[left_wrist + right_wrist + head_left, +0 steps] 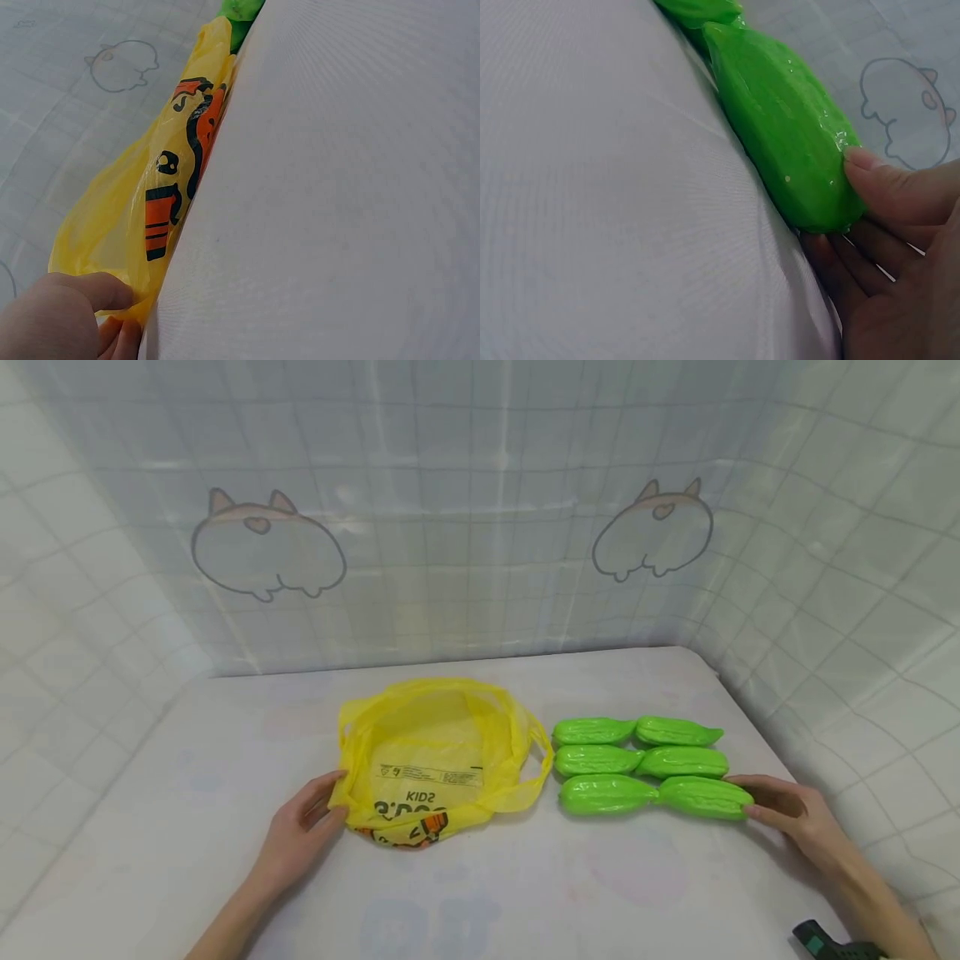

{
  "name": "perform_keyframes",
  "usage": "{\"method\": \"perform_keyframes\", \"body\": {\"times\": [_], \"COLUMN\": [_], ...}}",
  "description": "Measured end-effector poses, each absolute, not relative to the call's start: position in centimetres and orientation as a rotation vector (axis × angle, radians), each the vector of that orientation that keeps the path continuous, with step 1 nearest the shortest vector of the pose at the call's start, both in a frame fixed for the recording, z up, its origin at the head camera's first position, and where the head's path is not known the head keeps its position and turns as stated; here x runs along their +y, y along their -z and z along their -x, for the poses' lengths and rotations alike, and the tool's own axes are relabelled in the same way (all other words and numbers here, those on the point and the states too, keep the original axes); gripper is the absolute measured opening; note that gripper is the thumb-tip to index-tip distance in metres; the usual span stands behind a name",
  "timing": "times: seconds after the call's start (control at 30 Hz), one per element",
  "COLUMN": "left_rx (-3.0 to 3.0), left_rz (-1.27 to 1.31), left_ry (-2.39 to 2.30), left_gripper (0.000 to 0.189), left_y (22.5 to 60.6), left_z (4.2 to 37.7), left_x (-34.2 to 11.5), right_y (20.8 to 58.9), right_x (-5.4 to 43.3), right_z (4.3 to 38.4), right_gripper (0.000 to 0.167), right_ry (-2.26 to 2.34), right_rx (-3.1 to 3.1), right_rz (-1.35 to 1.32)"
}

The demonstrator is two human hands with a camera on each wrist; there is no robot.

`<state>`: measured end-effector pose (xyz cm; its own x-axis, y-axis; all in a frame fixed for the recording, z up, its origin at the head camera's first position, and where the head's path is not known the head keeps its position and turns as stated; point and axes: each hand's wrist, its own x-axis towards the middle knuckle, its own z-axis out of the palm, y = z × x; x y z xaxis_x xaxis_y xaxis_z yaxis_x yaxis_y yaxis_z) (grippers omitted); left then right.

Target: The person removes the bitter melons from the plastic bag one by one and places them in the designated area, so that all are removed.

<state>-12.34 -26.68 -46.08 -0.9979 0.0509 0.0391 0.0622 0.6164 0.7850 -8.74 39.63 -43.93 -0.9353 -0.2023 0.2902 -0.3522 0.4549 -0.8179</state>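
A yellow plastic bag [427, 760] lies with its mouth spread wide on the table, printed lettering showing inside. My left hand [303, 831] pinches the bag's left edge between thumb and fingers; the left wrist view shows the thumb [109, 289] on the thin film. To the right of the bag, several glossy green bitter gourds [600, 760] lie in three rows, end to end in pairs. My right hand [795, 814] holds the outer end of the nearest right gourd [705, 797], thumb on its side. In the right wrist view, fingers [855, 262] reach around that gourd's tip.
The pale table [480, 893] is bounded by a white tiled-pattern curtain [465, 527] at the back and sides, with cartoon outlines on the back one. A handle loop [542, 768] of the bag reaches close to the gourds. A dark strap device [832, 943] sits by the right wrist.
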Motion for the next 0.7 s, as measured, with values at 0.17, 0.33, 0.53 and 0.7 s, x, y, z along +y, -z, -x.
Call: {"method": "perform_keyframes", "body": {"times": [0.17, 0.33, 0.53, 0.7], "left_rx": [-2.803, -2.782, -2.757, -2.746], "left_rz": [0.118, 0.141, 0.149, 0.139], "left_ry": [1.361, 1.364, 1.375, 1.371], "left_gripper": [0.053, 0.052, 0.052, 0.052], "left_y": [46.02, 46.06, 46.28, 46.48], "left_z": [12.42, 12.62, 12.61, 12.5], "left_x": [-26.57, -26.58, -26.63, -26.67], "right_y": [43.83, 43.81, 44.28, 44.61], "right_x": [39.51, 39.48, 39.73, 40.25], "right_z": [8.51, 8.41, 8.47, 8.81], "right_gripper": [0.036, 0.038, 0.04, 0.036], "right_ry": [-1.407, -1.403, -1.401, -1.468], "right_rx": [-2.642, -2.68, -2.696, -2.64], "right_rz": [-0.314, -0.219, -0.185, -0.253]}}
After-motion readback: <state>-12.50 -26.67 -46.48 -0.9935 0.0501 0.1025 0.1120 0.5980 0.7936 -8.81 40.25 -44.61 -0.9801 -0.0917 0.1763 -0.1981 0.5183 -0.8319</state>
